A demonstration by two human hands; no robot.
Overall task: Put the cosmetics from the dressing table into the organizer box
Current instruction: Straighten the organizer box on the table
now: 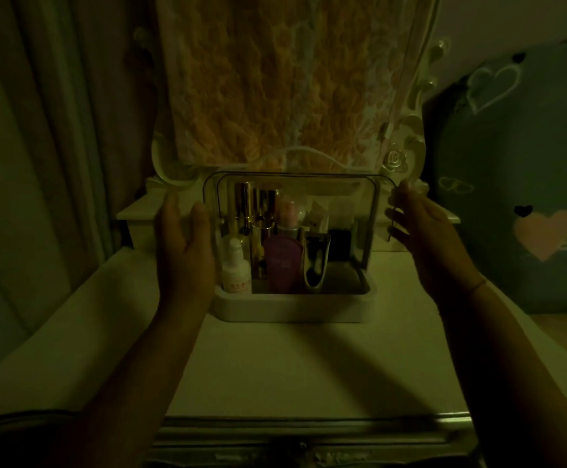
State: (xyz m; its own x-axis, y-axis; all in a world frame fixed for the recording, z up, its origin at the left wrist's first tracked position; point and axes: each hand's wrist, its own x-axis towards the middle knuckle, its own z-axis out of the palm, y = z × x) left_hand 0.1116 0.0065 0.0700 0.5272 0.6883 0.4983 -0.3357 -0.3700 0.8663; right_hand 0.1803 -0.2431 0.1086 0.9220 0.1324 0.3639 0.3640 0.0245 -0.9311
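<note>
My left hand (185,246) and right hand (420,231) are both spread, flanking the organizer box (292,304) on the desk (275,366), the right touching its clear lid's (373,204) edge, apparently to close it over the cosmetics (280,261) standing inside.

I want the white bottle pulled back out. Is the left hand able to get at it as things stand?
Probably yes. The left hand is right beside the white bottle, which stands at the front left of the organizer box, and the clear lid looks raised.

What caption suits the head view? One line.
Both hands, left hand and right hand, flank the cosmetics-filled organizer box on the dressing table.
</note>
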